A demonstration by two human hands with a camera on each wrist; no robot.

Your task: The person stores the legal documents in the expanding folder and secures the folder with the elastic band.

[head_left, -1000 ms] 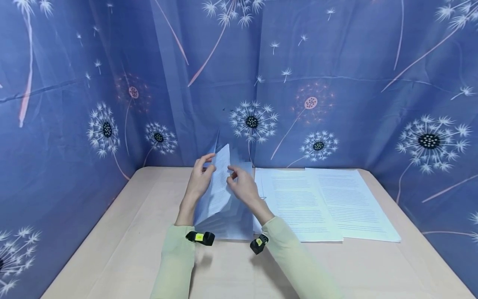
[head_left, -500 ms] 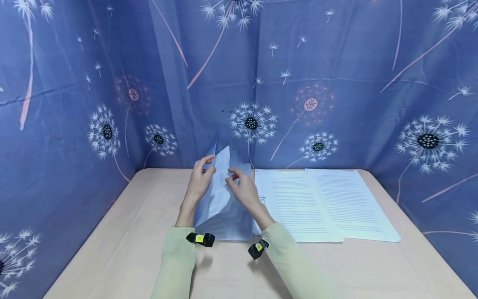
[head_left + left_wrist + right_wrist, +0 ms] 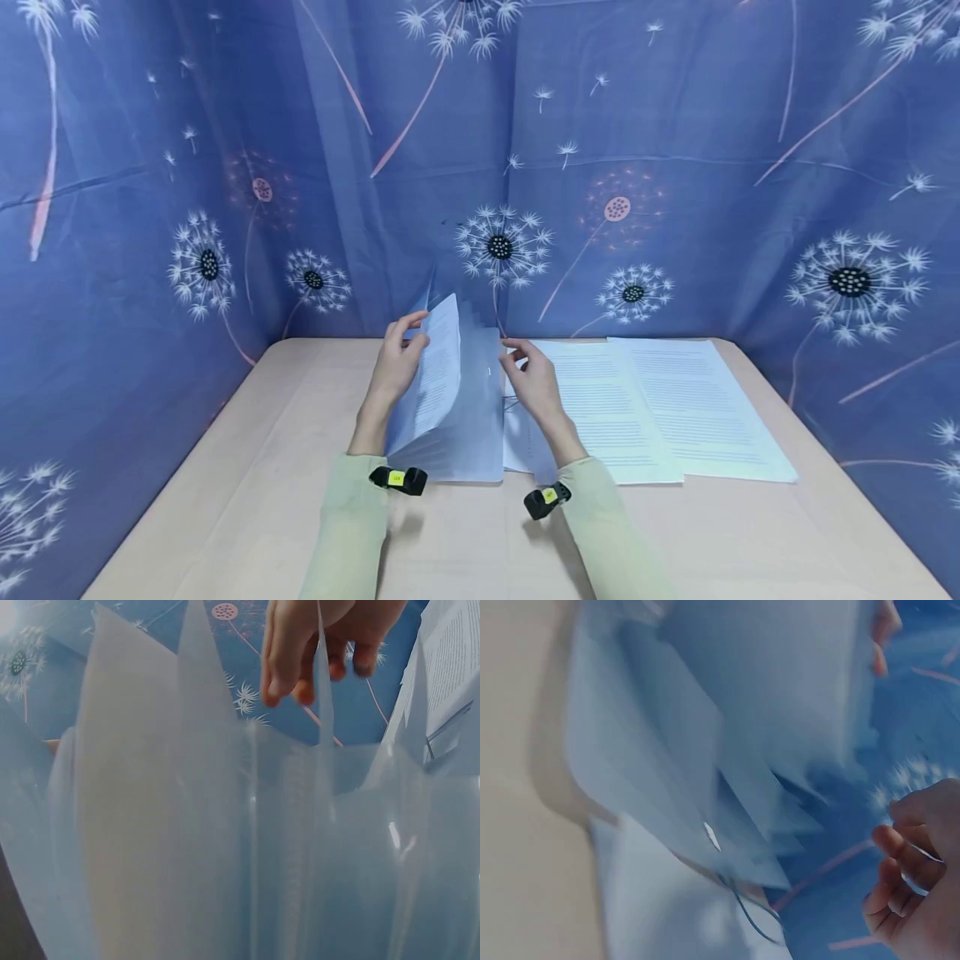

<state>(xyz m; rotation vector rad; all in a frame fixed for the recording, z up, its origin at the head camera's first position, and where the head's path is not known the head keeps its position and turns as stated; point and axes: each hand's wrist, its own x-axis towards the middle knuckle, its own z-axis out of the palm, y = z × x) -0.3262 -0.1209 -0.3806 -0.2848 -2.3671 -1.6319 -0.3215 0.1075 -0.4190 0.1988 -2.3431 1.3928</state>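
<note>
A blue display book (image 3: 480,433) with clear pockets lies partly open at the table's centre, its pockets fanned. My left hand (image 3: 395,358) grips its raised left side, fingers and thumb at the edge. A printed sheet (image 3: 438,362) stands tilted in that raised part. In the left wrist view, translucent pockets (image 3: 142,787) fill the foreground. My right hand (image 3: 534,379) is just right of the book, fingers loosely curled, with nothing visibly held. The right wrist view shows the right hand (image 3: 919,877) apart from the blurred pockets (image 3: 682,712).
Two overlapping stacks of printed paper lie right of the book: the nearer stack (image 3: 600,417) and the farther stack (image 3: 712,408). A thin dark loop (image 3: 750,915) lies by the book's right edge. A blue dandelion-print curtain (image 3: 420,167) encloses the beige table (image 3: 277,467).
My right hand has moved right, from beside the raised printed sheet to the book's right edge. My left hand stays in place, still gripping the book's raised side.
</note>
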